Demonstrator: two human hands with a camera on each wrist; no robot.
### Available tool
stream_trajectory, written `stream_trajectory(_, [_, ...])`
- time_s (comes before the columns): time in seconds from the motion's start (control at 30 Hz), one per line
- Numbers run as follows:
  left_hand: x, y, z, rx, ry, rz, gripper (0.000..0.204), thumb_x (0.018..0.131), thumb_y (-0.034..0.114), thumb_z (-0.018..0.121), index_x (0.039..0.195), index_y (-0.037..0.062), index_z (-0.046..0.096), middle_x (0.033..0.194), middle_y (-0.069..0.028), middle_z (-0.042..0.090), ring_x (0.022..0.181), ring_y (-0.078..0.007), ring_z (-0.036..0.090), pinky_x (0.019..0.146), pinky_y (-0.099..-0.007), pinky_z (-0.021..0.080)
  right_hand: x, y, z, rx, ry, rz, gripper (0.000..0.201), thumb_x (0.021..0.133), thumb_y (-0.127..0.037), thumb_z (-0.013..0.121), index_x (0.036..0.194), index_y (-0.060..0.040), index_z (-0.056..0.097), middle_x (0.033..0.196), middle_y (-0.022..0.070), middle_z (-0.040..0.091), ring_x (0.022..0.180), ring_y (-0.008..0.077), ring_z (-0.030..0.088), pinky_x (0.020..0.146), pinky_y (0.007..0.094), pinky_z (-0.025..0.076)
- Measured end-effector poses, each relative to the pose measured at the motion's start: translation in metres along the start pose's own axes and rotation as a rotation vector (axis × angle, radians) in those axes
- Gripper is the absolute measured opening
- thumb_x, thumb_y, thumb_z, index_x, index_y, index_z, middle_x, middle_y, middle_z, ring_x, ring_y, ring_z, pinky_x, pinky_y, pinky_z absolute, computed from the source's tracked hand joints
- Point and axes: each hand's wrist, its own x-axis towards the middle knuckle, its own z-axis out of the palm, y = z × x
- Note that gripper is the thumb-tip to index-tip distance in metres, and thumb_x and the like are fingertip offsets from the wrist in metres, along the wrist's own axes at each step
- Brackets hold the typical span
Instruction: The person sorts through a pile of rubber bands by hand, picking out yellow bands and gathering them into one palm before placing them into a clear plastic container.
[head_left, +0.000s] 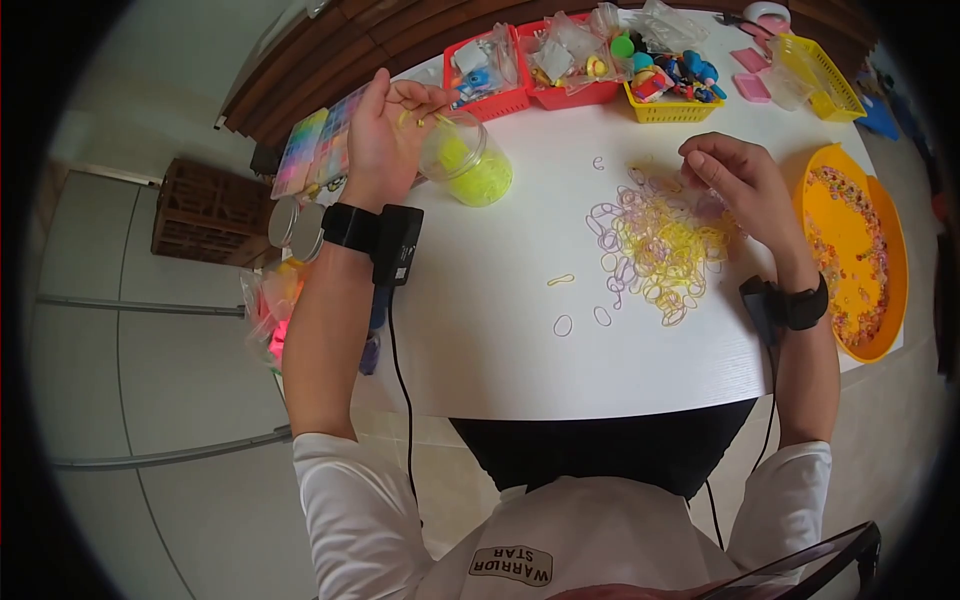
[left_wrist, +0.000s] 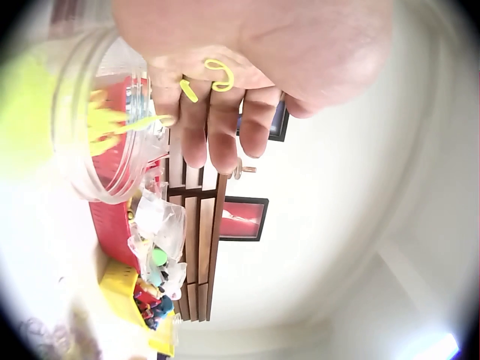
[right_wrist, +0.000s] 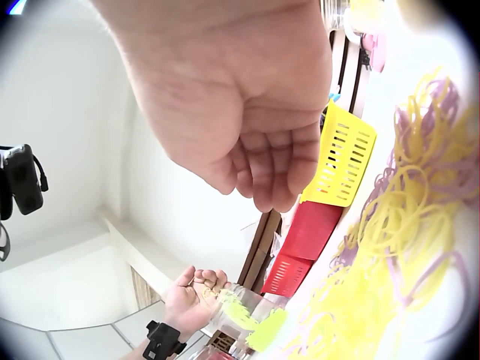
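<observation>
My left hand is turned palm up at the mouth of a clear plastic jar of neon-yellow rubber bands. In the left wrist view, a few yellow rubber bands lie on its palm and fingers, which are relaxed. Another band stretches from the jar's opening to a fingertip. The jar is tilted towards this hand. At the right, a loose pile of yellow and purple rubber bands covers the tabletop. My right hand hovers at the pile's far right edge, fingers loosely bent, its palm bare in the right wrist view.
Red baskets and a yellow basket of bagged trinkets line the table's back. An orange tray of beads stands at the right. Round metal lids and a colourful sorting case are at the left. Single bands lie nearer the front edge.
</observation>
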Motion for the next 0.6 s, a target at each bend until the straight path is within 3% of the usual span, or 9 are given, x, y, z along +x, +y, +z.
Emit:
stream_trajectory(0.03, [0.001,0.001,-0.003,-0.014,-0.022,-0.042,0.05,0.104,0.033,0.032,0.08,0.0003,0.06,0.093,-0.0195,0.065,0.109,-0.0356,0.058,0.106,-0.0454,0.038,0.0,0.0,0.0,-0.006,0.0,-0.001,0.032,0.098,-0.031,0.058,0.109,-0.0019,0.064,0.085,0.0,0.063,0.076,0.0052,0.059,0.056,0.0207,0.051])
stream_trajectory(0.13, [0.001,0.001,-0.004,-0.044,-0.077,-0.062,0.05,0.104,0.035,0.029,0.087,-0.0005,0.061,0.1,-0.0215,0.065,0.112,-0.0352,0.058,0.106,-0.0454,0.038,0.001,0.0,-0.001,-0.022,0.0,-0.005,0.032,0.098,-0.031,0.058,0.109,-0.0019,0.064,0.086,-0.0003,0.064,0.078,0.0053,0.059,0.058,0.0212,0.051])
stream_trajectory(0.23, [-0.005,0.004,0.011,0.097,-0.014,-0.03,0.052,0.104,0.037,0.025,0.108,-0.0025,0.059,0.117,-0.025,0.062,0.118,-0.0358,0.055,0.108,-0.0448,0.037,-0.001,-0.002,-0.001,-0.038,-0.005,-0.009,0.032,0.098,-0.031,0.058,0.11,-0.0018,0.065,0.086,-0.0005,0.064,0.079,0.0055,0.058,0.059,0.0214,0.051])
stream_trajectory(0.33, [-0.01,0.007,0.023,0.147,-0.028,-0.035,0.058,0.103,0.042,0.021,0.13,-0.0026,0.047,0.135,-0.0275,0.051,0.127,-0.036,0.05,0.111,-0.0439,0.033,0.0,0.0,-0.001,-0.054,-0.007,-0.023,0.032,0.098,-0.03,0.058,0.109,-0.0017,0.065,0.086,-0.0006,0.064,0.079,0.0057,0.058,0.06,0.0216,0.051])
stream_trajectory(0.43, [-0.014,0.013,0.025,0.183,-0.133,-0.033,0.064,0.103,0.047,0.02,0.143,-0.0014,0.034,0.143,-0.0284,0.043,0.133,-0.036,0.043,0.114,-0.0429,0.027,0.0,0.001,0.0,-0.054,-0.008,-0.024,0.031,0.098,-0.029,0.058,0.109,-0.0011,0.065,0.086,-0.0005,0.064,0.078,0.006,0.058,0.062,0.0219,0.051])
stream_trajectory(0.6, [-0.017,0.017,0.025,0.161,-0.229,-0.035,0.077,0.099,0.059,0.021,0.147,-0.0009,0.029,0.147,-0.0287,0.036,0.139,-0.0349,0.035,0.116,-0.0416,0.022,0.002,0.007,-0.001,-0.036,-0.033,-0.095,0.026,0.097,-0.023,0.06,0.108,0.0004,0.065,0.087,-0.0005,0.065,0.078,0.0056,0.057,0.064,0.0209,0.048])
